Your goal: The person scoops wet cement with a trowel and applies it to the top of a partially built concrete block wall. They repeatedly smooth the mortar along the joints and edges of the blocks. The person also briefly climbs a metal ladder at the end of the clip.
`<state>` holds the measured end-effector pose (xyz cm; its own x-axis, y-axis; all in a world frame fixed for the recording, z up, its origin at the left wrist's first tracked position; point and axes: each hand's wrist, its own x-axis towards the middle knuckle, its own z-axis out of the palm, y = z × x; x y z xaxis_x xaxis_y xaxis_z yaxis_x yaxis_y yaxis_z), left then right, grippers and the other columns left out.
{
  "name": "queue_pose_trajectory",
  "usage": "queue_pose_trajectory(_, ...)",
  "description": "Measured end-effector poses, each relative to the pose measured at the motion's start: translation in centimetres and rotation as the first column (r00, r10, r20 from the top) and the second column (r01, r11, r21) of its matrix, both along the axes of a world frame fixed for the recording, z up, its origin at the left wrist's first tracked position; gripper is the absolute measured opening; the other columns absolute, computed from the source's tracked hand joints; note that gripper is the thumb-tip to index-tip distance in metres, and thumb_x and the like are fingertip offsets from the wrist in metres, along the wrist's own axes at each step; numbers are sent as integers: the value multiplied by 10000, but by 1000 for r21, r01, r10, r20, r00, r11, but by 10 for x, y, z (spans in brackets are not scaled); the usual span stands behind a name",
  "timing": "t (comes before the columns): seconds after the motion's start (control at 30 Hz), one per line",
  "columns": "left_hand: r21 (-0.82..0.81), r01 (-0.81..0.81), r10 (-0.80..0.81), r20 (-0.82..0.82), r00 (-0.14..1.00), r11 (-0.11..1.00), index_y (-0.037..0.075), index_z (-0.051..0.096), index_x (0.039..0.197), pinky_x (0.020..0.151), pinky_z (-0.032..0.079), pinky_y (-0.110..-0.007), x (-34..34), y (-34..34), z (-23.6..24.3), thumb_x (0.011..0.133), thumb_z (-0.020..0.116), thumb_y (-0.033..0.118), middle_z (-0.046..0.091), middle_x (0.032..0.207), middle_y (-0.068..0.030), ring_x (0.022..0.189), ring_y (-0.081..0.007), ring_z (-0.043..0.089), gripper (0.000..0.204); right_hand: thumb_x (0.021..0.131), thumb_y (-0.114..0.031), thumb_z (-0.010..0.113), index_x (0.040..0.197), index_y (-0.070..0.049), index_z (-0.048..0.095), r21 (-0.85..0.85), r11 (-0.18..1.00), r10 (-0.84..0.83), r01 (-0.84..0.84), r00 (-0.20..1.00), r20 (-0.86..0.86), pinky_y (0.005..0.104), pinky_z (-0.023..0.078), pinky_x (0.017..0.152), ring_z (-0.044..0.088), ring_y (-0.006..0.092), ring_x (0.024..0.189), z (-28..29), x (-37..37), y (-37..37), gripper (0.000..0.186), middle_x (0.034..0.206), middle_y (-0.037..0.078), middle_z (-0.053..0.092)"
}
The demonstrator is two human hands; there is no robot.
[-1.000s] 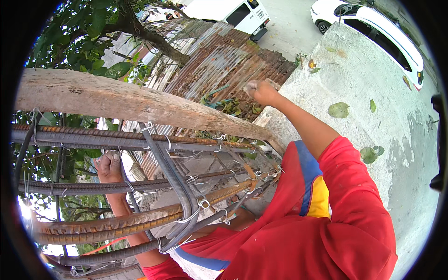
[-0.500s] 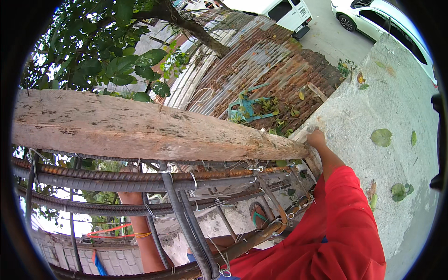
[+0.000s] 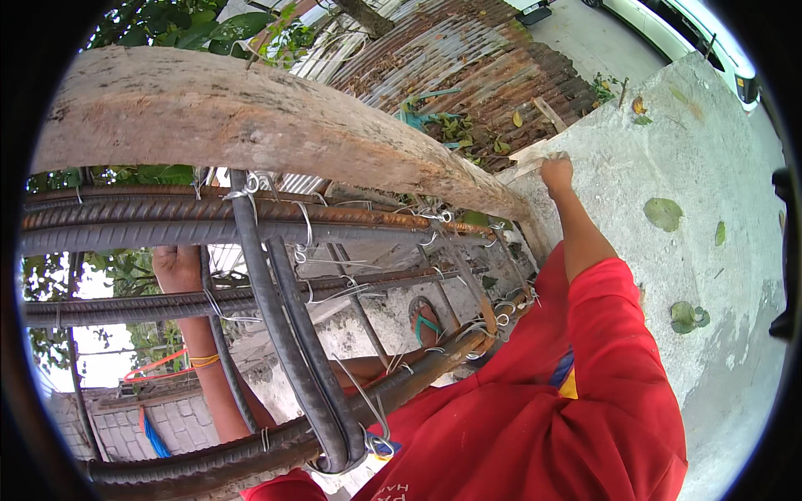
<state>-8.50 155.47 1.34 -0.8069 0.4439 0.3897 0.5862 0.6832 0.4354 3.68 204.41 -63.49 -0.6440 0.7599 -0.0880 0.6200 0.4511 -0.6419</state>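
Observation:
In front of me runs a cage of ribbed steel bars (image 3: pixel 150 305), some rusty, with bent crosspieces (image 3: pixel 288 351) tied on by loops of wire (image 3: pixel 304 225). A thick, weathered timber beam (image 3: pixel 251 117) lies along its far side. My left hand (image 3: pixel 175 267) reaches up behind the bars, close to the upper pair; its fingers are hidden by them. My right hand (image 3: pixel 556 174) is closed at the edge of the concrete slab (image 3: pixel 618 167), beside the end of a pale piece of wood (image 3: pixel 525 167). What it holds, if anything, does not show.
Below the far side lies a rusty corrugated roof (image 3: pixel 468 58) with leaves and a broken turquoise plastic chair (image 3: pixel 413 115). Leafy branches (image 3: pixel 192 29) hang at the upper left. Fallen leaves (image 3: pixel 663 214) dot the slab. A sandalled foot (image 3: pixel 426 322) stands below the cage; cars (image 3: pixel 660 21) are parked beyond.
The view has shifted, so the beam, roof and cars sit higher in the picture and the cage further left. Both hands keep about their places, the right one still closed at the slab's edge.

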Motion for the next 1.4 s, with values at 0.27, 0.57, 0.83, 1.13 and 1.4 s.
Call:
queue_pose_trajectory(0.27,143,57,-51,-44,998,988,6,700,1015,732,440,-217,15,43,-10,1030,628,144,649,873,22,803,-56,527,156,963,-47,603,1053,-36,480,-791,606,-595,-82,614,-519,318,583,654,683,181,755,185,68,29,153,939,88,649)
queue_pose_trajectory(0.57,58,99,-67,-410,910,993,20,721,997,742,530,-423,36,48,-23,952,656,251,702,848,-166,784,-321,686,244,996,-49,615,1223,-36,460,-608,654,-265,-449,617,-741,292,589,660,692,165,773,282,55,31,275,1002,95,698)
queue_pose_trajectory(0.83,387,-17,158,-337,928,922,70,756,916,825,572,-471,38,64,-39,868,653,196,731,910,-218,875,-407,707,169,1000,-75,557,1170,-22,635,-550,558,185,-621,740,-647,335,587,729,700,181,832,337,14,-20,195,1004,103,721)
queue_pose_trajectory(1.13,682,8,219,-245,945,731,27,757,919,831,567,-473,41,46,-53,878,630,177,721,868,-242,845,-417,706,200,1005,-99,562,1150,-19,633,-617,428,186,-660,733,-654,379,607,820,720,223,904,376,51,-60,181,1043,121,720)
queue_pose_trajectory(1.4,676,86,50,-178,983,731,23,739,967,816,550,-464,49,25,-66,889,618,175,711,901,-229,850,-411,689,210,1005,-108,566,1150,-18,633,-691,392,198,-607,789,-581,382,607,825,720,229,912,358,57,-51,183,1044,123,720)
